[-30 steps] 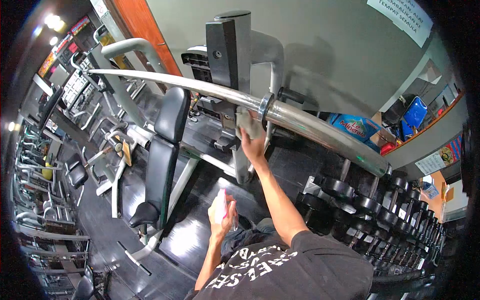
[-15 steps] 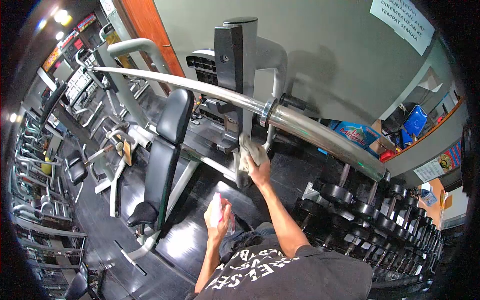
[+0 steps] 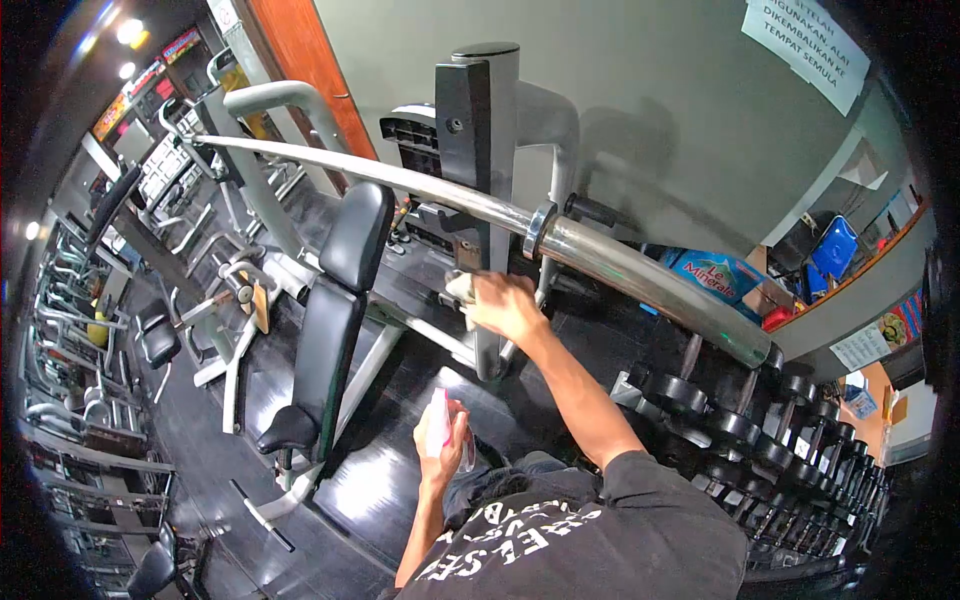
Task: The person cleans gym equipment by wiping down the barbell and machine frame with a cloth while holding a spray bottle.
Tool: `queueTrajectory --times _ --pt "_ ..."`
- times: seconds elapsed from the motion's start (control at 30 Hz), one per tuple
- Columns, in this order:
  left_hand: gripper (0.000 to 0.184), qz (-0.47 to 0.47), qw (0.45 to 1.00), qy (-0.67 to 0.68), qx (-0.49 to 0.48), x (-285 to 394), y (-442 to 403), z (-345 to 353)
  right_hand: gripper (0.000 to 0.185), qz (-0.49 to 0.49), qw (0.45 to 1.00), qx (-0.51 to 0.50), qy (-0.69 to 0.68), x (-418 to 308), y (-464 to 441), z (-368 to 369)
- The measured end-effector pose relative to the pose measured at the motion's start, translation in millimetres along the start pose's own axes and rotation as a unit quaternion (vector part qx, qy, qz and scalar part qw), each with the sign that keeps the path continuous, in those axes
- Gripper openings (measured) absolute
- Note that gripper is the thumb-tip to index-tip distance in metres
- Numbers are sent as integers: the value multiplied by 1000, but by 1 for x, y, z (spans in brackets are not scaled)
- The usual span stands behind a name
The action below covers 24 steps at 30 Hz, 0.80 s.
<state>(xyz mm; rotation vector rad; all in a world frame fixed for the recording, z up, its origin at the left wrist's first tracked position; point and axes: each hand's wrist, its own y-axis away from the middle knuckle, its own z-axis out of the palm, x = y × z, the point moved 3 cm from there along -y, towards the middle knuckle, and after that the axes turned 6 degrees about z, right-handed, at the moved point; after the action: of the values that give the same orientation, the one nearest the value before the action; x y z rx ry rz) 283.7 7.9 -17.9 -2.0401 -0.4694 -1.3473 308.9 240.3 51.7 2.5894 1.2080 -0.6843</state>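
Note:
My right hand (image 3: 505, 305) is closed on a pale cloth (image 3: 460, 288), pressing it against the lower part of the bench's grey upright post (image 3: 488, 345). Most of the cloth is hidden behind my fingers. Low in front of me, my left hand (image 3: 440, 447) grips a spray bottle (image 3: 438, 425) with a white and pink top and a clear body. Above my right hand, a steel barbell (image 3: 620, 265) without plates rests across the rack. The black padded bench (image 3: 335, 320) stands to the left of both hands.
Several black dumbbells (image 3: 735, 430) fill a rack on my right. A blue Le Minerale pack (image 3: 715, 275) sits near the wall behind the bar's end. More gym machines (image 3: 215, 290) stand to the left on the dark floor (image 3: 375, 480).
My right hand has turned over and shifted slightly left with the cloth, which is now mostly covered. My left hand keeps the spray bottle in nearly the same place.

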Motion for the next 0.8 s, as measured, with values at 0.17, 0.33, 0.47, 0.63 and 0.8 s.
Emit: queueTrajectory --times 0.17,0.33,0.47,0.63,0.8 --pt "18 9 1000 25 6 2 -2 2 45 130 991 -44 12 64 27 5" --pt "17 80 996 -34 -16 -5 -9 13 37 123 926 81 -348 117 24 28" --pt "16 -13 997 -48 -61 9 -10 19 29 78 839 255 -474 79 8 30" --pt "13 -101 990 -15 -96 22 -14 23 48 -22 865 385 -320 59 -1 106" --pt "10 36 998 -22 -48 20 -15 29 43 47 934 224 -273 122 20 200"
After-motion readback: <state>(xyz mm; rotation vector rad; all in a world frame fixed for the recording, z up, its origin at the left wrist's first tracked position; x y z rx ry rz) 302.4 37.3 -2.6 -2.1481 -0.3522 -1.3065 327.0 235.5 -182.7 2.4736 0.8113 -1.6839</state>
